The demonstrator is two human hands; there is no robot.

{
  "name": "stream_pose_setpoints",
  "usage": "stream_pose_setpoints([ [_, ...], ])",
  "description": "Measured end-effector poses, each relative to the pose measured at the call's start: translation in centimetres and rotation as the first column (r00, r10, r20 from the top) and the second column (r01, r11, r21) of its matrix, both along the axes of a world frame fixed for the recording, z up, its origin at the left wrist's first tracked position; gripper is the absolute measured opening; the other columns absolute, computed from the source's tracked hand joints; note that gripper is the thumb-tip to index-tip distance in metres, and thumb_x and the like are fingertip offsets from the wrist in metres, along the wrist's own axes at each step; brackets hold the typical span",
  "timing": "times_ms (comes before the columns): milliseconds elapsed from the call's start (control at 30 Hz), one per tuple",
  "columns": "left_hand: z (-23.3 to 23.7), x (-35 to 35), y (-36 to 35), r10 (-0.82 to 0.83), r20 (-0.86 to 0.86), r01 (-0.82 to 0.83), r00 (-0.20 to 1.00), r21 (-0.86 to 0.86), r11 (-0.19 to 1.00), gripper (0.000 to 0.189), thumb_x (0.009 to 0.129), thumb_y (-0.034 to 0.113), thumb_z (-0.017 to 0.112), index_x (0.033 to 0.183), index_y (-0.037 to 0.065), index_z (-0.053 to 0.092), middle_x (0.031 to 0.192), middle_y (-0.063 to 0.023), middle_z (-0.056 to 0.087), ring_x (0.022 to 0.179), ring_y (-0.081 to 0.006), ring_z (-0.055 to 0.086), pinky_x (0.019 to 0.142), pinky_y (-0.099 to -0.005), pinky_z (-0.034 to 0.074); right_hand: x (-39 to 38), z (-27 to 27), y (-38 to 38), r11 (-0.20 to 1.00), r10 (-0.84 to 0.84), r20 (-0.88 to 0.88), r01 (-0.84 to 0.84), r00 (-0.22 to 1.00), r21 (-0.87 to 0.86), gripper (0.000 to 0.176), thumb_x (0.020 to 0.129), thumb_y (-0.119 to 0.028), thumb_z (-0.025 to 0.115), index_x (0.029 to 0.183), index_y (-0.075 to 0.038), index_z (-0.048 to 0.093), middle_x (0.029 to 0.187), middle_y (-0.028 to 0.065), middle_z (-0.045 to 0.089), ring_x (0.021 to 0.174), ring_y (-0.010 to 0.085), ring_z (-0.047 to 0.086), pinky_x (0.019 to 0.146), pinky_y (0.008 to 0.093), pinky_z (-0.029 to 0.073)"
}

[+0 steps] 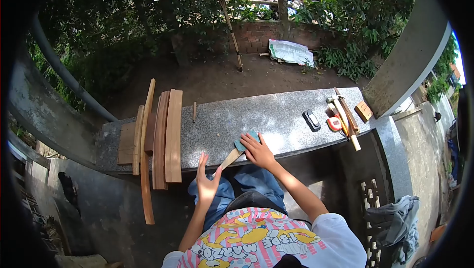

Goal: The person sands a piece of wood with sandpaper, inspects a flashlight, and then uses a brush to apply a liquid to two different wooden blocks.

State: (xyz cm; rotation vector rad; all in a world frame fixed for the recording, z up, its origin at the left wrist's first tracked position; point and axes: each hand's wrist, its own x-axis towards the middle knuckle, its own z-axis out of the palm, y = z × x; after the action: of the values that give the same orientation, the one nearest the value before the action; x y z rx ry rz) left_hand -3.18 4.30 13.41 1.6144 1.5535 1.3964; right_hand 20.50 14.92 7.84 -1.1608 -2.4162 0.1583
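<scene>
A short pale strip of wood [230,159] lies slanted at the front edge of the stone bench, pointing toward my body. My right hand [260,152] presses a blue-green sheet that looks like sandpaper [240,145] over the strip's far end, fingers stretched across it. My left hand [208,185] is at the near end, its thumb right at the wood's tip. The other left fingers point up, apart from the thumb, around no object.
Long wooden boards [174,137] and a curved strip [146,189] overhang the bench [276,115] at left. A small stick [194,112] lies behind. At right are a black case [311,120], tape measure [334,123], hammer [340,107] and wooden block [364,111].
</scene>
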Motion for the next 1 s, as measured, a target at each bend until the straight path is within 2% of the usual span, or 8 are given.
stream_pose_setpoints([
  [67,-3.1,0.4,-1.5,0.024,-0.375,-0.054,0.927,-0.071,0.996,0.059,0.086,0.024,0.071,0.135,0.002,0.049,0.145,-0.0174,0.044,0.138,-0.0357,0.036,0.116,-0.0517,0.017,-0.2,-0.2,0.1,1.000,0.013,0.014,-0.013,1.000,0.008,0.049,0.096,-0.026,0.048,0.140,-0.006,0.044,0.151,0.0073,0.037,0.143,0.0227,0.030,0.116,0.0565,0.014],
  [167,-7.1,-0.9,-1.2,0.049,-0.377,-0.072,0.925,-0.048,0.996,0.050,0.092,0.026,0.063,0.135,0.003,0.050,0.145,-0.0134,0.044,0.138,-0.0305,0.038,0.115,-0.0565,0.014,-0.1,-0.1,0.0,1.000,0.013,0.006,-0.013,1.000,0.004,0.048,0.096,-0.026,0.048,0.140,-0.005,0.044,0.150,0.0075,0.039,0.142,0.0233,0.031,0.116,0.0575,0.013],
  [300,-6.4,-1.8,1.0,0.015,-0.396,-0.021,0.918,-0.012,1.000,0.024,0.097,0.015,0.054,0.116,0.006,0.066,0.133,-0.0097,0.059,0.131,-0.0303,0.047,0.115,-0.0553,0.016,-0.8,-0.9,-0.5,0.996,0.016,0.047,-0.020,0.999,0.090,0.048,0.094,-0.018,0.052,0.139,-0.003,0.044,0.148,0.0094,0.042,0.141,0.0255,0.034,0.116,0.0578,0.014],
  [433,-6.8,-1.5,4.0,-0.040,-0.262,0.045,0.964,0.015,0.999,0.022,0.094,0.012,0.057,0.112,0.003,0.067,0.127,-0.0113,0.062,0.128,-0.0318,0.051,0.116,-0.0539,0.016,-3.3,-0.8,-1.6,0.997,0.073,-0.044,-0.071,0.996,0.043,0.051,0.092,-0.010,0.054,0.141,-0.004,0.042,0.148,0.0120,0.041,0.140,0.0299,0.035,0.116,0.0509,0.022],
  [500,-6.5,-1.0,5.1,-0.037,-0.204,0.059,0.978,0.103,0.993,0.019,0.092,0.011,0.061,0.106,0.003,0.070,0.121,-0.0120,0.066,0.121,-0.0311,0.057,0.108,-0.0456,0.034,-4.2,-0.6,-1.8,0.995,0.098,-0.046,-0.096,0.994,0.035,0.051,0.092,-0.011,0.055,0.141,-0.004,0.041,0.148,0.0118,0.041,0.140,0.0300,0.035,0.115,0.0503,0.024],
  [600,-6.2,-1.2,5.4,-0.028,-0.294,0.071,0.955,0.136,0.988,0.019,0.092,0.012,0.062,0.106,0.003,0.070,0.121,-0.0129,0.065,0.121,-0.0313,0.057,0.105,-0.0442,0.038,-3.6,-0.3,-1.1,0.992,0.126,-0.053,-0.124,0.991,0.034,0.052,0.091,-0.010,0.055,0.141,-0.003,0.041,0.148,0.0110,0.041,0.139,0.0301,0.036,0.114,0.0486,0.027],
  [833,-6.8,-1.3,5.5,-0.024,-0.284,0.068,0.959,0.145,0.987,0.020,0.091,0.013,0.063,0.107,0.004,0.071,0.122,-0.0115,0.065,0.120,-0.0308,0.057,0.105,-0.0438,0.038,1.8,-1.1,-0.1,0.996,-0.087,-0.048,0.088,0.995,0.030,0.052,0.089,-0.006,0.055,0.140,-0.002,0.042,0.148,0.0130,0.041,0.139,0.0326,0.035,0.115,0.0508,0.024],
  [1000,-7.0,-1.2,5.5,-0.008,-0.273,0.052,0.962,0.153,0.987,0.020,0.090,0.013,0.063,0.107,0.005,0.071,0.121,-0.0107,0.066,0.119,-0.0305,0.058,0.104,-0.0444,0.039,-2.8,-0.9,-1.3,1.000,-0.021,-0.073,0.020,0.997,-0.019,0.048,0.093,-0.010,0.053,0.139,0.000,0.043,0.149,0.0136,0.039,0.141,0.0328,0.031,0.115,0.0530,0.022],
])
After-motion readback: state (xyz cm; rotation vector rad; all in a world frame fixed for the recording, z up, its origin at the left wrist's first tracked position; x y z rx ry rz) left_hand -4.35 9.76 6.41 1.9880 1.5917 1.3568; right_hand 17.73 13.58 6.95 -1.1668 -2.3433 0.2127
